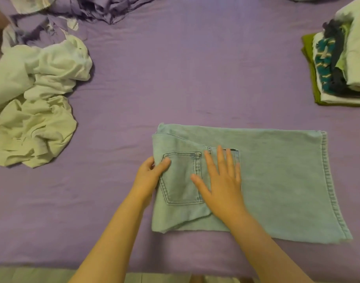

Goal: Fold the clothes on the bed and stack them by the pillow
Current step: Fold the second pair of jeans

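Light blue jeans (277, 180) lie partly folded on the purple bed sheet (175, 78), back pocket up, the hem at the right. My left hand (149, 172) grips the folded left edge, thumb on top beside the pocket. My right hand (222, 180) presses flat on the waistband area with its fingers straight and spread. A stack of folded clothes (338, 66) stands at the right edge of the bed. A heap of crumpled white clothes (36, 103) lies at the left.
Rumpled purple bedding (97, 9) is bunched along the far edge, with a pale patterned piece (30, 4) at the far left corner. The near edge of the bed (52, 264) runs along the bottom of the view.
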